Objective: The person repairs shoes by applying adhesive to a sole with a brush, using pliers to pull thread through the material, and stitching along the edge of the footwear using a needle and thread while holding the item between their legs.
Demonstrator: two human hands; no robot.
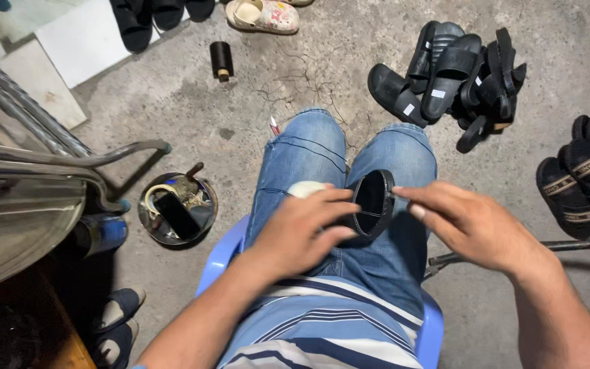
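Concrete floor [199,96], person seated on a blue plastic chair [221,254], jeans and striped shirt. A metal frame [42,160] stands at the left edge.

Pile of black slide sandals [448,75] on the floor ahead right, more black sandals with tan straps [582,178] at the far right edge. Round metal tray [177,208] left of the chair, holding a phone and odd bits. Black thread spool [222,60] standing on the floor ahead, loose thread tangled nearby.

Work piece: one black sandal [371,208] held on edge over the lap, between the knees.

Left hand [302,229] is wrapped around the sandal's near side; there is a pale lump under the fingers, can't tell what. Right hand [462,219] has fingers pinched narrow at the sandal's rim, likely on a needle or thread, too small to confirm.

Progress, my read: mid-stitch on this one. Can't tell which sandals on the floor are finished.
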